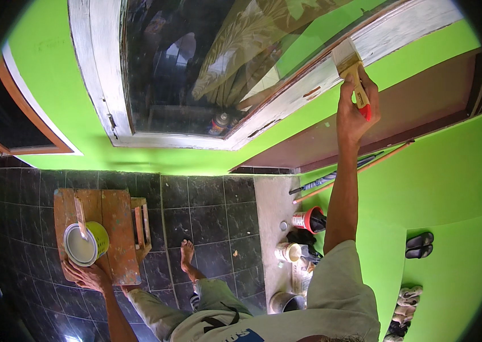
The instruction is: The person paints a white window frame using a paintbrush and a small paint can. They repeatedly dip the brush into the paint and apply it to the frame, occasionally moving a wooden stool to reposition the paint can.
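In my right hand (355, 108), raised at the upper right, is a paintbrush (346, 58) with a pale wooden handle and a red end. Its wide bristles lie against the white-painted window frame (303, 94), which has patches of bare reddish wood. At the lower left, my left hand (88, 277) is open, fingers stretched beside the lower side of a paint can (104, 239). I cannot tell whether it presses on the can. The can holds white paint, and a wooden stick (80, 216) leans out of it. Beneath it stands a paint-spotted wooden stool (118, 259).
A glass pane (167, 74) fills the frame, set in a bright green wall (47, 62). Right of my bare foot (187, 253), a pale ledge (266, 228) holds a red bucket (312, 220), a white tub (289, 252) and a dark pot (286, 302). An orange pole (355, 171) leans nearby.
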`<state>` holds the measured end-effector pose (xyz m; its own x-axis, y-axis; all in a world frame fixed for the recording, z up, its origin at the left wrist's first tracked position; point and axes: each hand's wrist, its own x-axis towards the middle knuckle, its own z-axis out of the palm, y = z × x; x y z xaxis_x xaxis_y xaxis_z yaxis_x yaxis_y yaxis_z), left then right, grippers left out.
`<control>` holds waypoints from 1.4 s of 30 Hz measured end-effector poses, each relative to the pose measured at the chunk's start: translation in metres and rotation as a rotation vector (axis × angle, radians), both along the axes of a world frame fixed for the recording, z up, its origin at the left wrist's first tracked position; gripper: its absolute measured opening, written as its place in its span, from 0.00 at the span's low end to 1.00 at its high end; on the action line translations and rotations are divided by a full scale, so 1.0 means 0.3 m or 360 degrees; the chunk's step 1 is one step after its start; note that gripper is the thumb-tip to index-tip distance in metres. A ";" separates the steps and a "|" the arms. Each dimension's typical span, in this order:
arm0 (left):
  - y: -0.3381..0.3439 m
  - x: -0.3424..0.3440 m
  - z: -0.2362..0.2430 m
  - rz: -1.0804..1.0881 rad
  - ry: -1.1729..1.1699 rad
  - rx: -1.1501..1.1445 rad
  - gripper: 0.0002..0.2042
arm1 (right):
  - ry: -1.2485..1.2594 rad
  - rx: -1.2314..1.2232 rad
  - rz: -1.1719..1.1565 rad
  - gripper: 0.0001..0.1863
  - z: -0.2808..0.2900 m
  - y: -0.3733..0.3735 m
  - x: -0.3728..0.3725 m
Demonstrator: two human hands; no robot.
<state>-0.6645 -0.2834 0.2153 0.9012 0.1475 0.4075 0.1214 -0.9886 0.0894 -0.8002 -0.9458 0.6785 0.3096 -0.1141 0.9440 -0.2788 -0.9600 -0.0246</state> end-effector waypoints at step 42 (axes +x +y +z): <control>0.004 -0.001 -0.010 -0.0074 -0.0067 0.0025 0.33 | 0.0272 -0.0031 -0.0066 0.14 -0.084 0.028 -0.045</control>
